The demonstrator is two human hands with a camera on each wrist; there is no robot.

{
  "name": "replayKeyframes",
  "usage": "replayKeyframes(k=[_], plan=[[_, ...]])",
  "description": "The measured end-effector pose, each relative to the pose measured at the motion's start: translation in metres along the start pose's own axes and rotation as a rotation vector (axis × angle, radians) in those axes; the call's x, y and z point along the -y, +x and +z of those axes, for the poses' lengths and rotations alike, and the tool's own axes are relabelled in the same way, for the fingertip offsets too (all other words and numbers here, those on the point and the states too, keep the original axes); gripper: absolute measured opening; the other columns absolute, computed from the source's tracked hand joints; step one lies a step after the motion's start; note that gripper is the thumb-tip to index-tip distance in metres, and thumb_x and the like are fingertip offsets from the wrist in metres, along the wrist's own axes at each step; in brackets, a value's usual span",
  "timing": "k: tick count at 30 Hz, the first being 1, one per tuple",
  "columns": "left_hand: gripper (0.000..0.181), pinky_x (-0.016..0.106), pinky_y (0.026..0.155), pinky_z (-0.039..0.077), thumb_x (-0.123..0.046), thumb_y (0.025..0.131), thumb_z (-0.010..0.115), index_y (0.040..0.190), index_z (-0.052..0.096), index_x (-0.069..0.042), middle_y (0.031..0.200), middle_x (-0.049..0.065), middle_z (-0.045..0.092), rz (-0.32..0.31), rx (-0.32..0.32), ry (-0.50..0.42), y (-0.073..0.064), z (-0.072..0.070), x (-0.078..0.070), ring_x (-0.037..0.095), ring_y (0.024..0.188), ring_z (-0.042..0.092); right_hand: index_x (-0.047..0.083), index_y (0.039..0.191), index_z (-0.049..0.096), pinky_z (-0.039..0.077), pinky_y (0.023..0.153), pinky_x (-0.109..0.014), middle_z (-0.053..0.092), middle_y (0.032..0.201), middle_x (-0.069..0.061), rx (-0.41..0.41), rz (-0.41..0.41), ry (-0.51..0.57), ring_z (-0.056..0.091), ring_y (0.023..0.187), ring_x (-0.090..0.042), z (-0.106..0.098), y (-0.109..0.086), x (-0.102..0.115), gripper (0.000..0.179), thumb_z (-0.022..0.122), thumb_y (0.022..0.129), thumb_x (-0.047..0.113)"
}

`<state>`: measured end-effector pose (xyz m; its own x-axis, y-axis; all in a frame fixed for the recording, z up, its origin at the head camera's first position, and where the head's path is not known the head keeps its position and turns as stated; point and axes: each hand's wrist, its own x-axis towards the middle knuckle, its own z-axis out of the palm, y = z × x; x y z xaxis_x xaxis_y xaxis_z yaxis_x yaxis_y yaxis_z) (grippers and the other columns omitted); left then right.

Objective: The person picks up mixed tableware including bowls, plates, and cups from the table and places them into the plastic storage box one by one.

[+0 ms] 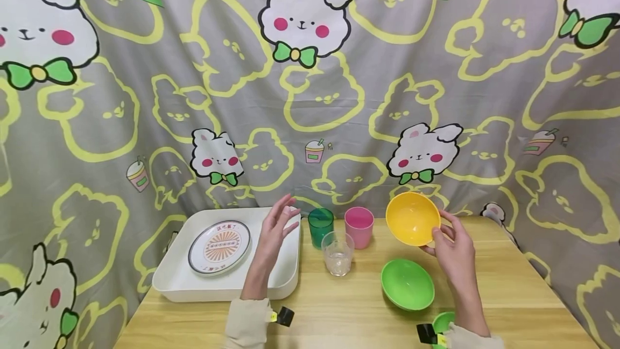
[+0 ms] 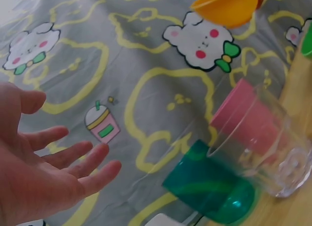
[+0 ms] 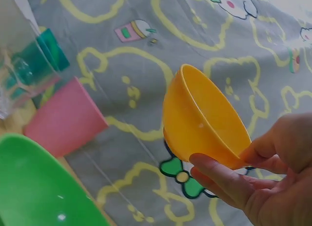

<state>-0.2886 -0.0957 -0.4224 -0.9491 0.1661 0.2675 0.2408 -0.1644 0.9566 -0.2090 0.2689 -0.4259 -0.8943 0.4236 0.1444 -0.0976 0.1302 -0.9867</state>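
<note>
- One yellow bowl (image 1: 413, 219) is held in the air above the far right part of the table (image 1: 358, 316), tilted, its opening turned toward the head camera.
- Right hand (image 1: 454, 244): pinches the yellow bowl at its right edge, thumb at the rim and fingers against the outer wall.
- Left hand (image 1: 275, 225): fingers extended and spread with gaps between them, raised over the right end of the white tray (image 1: 167, 281).
- Plate (image 1: 221, 248), round, dark-edged, with an orange ray pattern, lies inside the tray, toward its left part.
- Three cups stand upright just right of the tray: green cup (image 1: 321, 229) and pink cup (image 1: 359, 229) behind, clear cup (image 1: 338, 258) in front. Contact between clear and green cups cannot be determined.
- Green bowl (image 1: 408, 285) rests on the table, nearer the person than the yellow bowl.
- Another green item (image 1: 443, 321) shows beside the right sleeve (image 1: 472, 338), partly hidden; its shape cannot be confirmed.
- Grey patterned curtain (image 1: 334, 90) hangs behind the table.
</note>
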Motion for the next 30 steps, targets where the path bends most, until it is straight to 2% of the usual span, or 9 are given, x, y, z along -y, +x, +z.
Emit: replayKeyframes(k=[4, 9, 15, 22, 26, 30], plan=[[0.054, 0.058, 0.113, 0.041, -0.030, 0.111, 0.047, 0.157, 0.036, -0.004, 0.155, 0.018, 0.043, -0.009, 0.017, -0.025, -0.001, 0.007, 0.007, 0.040, 0.139, 0.046, 0.003, 0.153, 0.041, 0.063, 0.069, -0.028, 0.054, 0.134, -0.033, 0.025, -0.004, 0.032, 0.065, 0.084, 0.008, 0.012, -0.003, -0.002, 0.048, 0.046, 0.105, 0.001], [0.052, 0.059, 0.113, 0.040, -0.029, 0.111, 0.047, 0.156, 0.037, -0.005, 0.156, 0.022, 0.040, -0.013, 0.033, -0.070, -0.001, 0.013, 0.017, 0.042, 0.140, 0.044, 0.003, 0.154, 0.040, 0.063, 0.071, -0.029, 0.053, 0.135, -0.033, 0.063, 0.011, 0.045, 0.066, 0.087, 0.007, 0.023, -0.005, -0.005, 0.048, 0.045, 0.106, 0.003], [0.053, 0.056, 0.111, 0.044, -0.028, 0.111, 0.047, 0.157, 0.036, -0.004, 0.155, 0.023, 0.041, -0.012, 0.067, -0.055, -0.002, 0.025, 0.022, 0.040, 0.138, 0.047, 0.002, 0.151, 0.042, 0.063, 0.072, -0.032, 0.054, 0.130, -0.031, 0.090, 0.002, 0.067, 0.068, 0.087, 0.002, 0.034, -0.008, -0.007, 0.045, 0.046, 0.106, 0.002], [0.050, 0.053, 0.110, 0.046, -0.023, 0.111, 0.048, 0.156, 0.037, -0.002, 0.153, 0.026, 0.043, -0.045, 0.081, -0.039, -0.006, 0.037, 0.032, 0.041, 0.136, 0.049, 0.001, 0.147, 0.046, 0.064, 0.072, -0.035, 0.057, 0.126, -0.034, 0.140, 0.011, 0.100, 0.071, 0.087, -0.004, 0.046, -0.011, -0.011, 0.041, 0.048, 0.106, 0.002], [0.051, 0.051, 0.109, 0.047, -0.024, 0.110, 0.050, 0.155, 0.038, -0.003, 0.153, 0.027, 0.043, -0.065, 0.108, -0.036, -0.006, 0.043, 0.038, 0.042, 0.136, 0.049, 0.000, 0.144, 0.048, 0.064, 0.071, -0.036, 0.059, 0.125, -0.035, 0.152, 0.004, 0.096, 0.072, 0.086, -0.005, 0.050, -0.012, -0.013, 0.039, 0.049, 0.106, 0.001], [0.052, 0.053, 0.108, 0.048, -0.022, 0.110, 0.050, 0.155, 0.036, 0.000, 0.152, 0.028, 0.043, -0.060, 0.147, -0.042, -0.009, 0.048, 0.042, 0.046, 0.136, 0.048, 0.000, 0.143, 0.050, 0.064, 0.071, -0.036, 0.060, 0.125, -0.034, 0.173, -0.001, 0.095, 0.072, 0.086, -0.006, 0.055, -0.015, -0.014, 0.038, 0.050, 0.105, 0.001]])
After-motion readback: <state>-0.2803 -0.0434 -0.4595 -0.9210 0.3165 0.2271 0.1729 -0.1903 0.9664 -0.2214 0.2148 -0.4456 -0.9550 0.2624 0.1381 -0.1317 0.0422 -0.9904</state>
